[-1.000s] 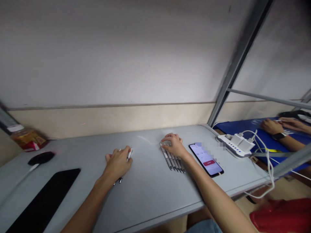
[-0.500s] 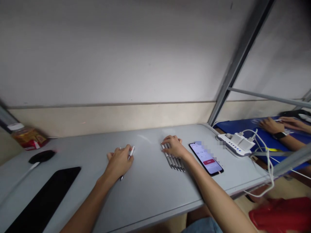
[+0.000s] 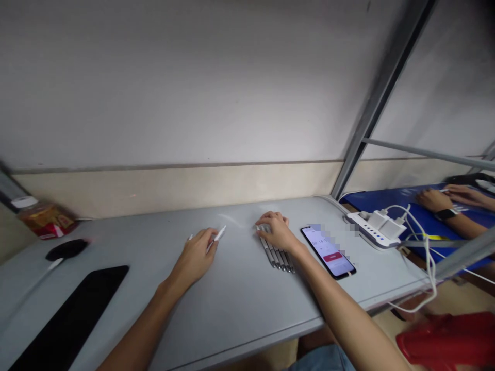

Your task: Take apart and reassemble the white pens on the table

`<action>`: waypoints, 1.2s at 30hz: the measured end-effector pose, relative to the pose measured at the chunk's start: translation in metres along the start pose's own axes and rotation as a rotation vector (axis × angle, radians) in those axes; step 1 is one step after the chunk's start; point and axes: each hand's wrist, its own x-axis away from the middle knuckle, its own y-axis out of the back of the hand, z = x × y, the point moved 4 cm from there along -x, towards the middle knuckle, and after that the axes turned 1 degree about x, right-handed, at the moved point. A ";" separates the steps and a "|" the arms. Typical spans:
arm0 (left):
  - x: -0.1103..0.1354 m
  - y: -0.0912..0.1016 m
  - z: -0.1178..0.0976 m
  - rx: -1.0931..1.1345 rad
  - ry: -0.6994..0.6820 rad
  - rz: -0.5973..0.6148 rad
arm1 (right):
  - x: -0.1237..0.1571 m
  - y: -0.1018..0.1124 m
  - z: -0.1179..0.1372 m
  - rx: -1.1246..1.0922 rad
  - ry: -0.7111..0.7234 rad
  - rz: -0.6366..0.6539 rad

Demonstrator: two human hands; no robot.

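Between the thumb and fingers of my left hand (image 3: 198, 251) is a white pen (image 3: 220, 233), its pale end pointing up and to the right. A small white tip also shows past the knuckles on that hand's far side; I cannot tell what it belongs to. My right hand (image 3: 276, 230) curls its fingers over the upper ends of a row of silver-and-white pens (image 3: 275, 257). Several of these lie side by side on the grey desk (image 3: 235, 304), their lower tips towards me. The hand covers their tops.
A phone (image 3: 328, 252) with a lit timer lies right of the pens, beside a white power strip (image 3: 375, 229) with cables. At left are a black mat (image 3: 73, 319), a black round object (image 3: 66, 250) and a bottle (image 3: 46, 219). Another person's hands (image 3: 435, 201) work over a blue surface.
My left hand has moved a little right and the pen in it has swung to a more slanted angle. My right hand stays at the row of pens, almost unmoved.
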 end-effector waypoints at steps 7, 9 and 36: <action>0.005 -0.006 -0.035 0.317 -0.220 0.107 | 0.009 -0.003 0.039 -0.284 0.315 0.139; 0.006 -0.006 -0.035 0.327 -0.211 0.110 | 0.010 -0.008 0.040 -0.314 0.275 0.193; 0.000 0.000 -0.015 -0.061 -0.132 -0.090 | 0.010 -0.007 0.038 -0.546 0.156 0.062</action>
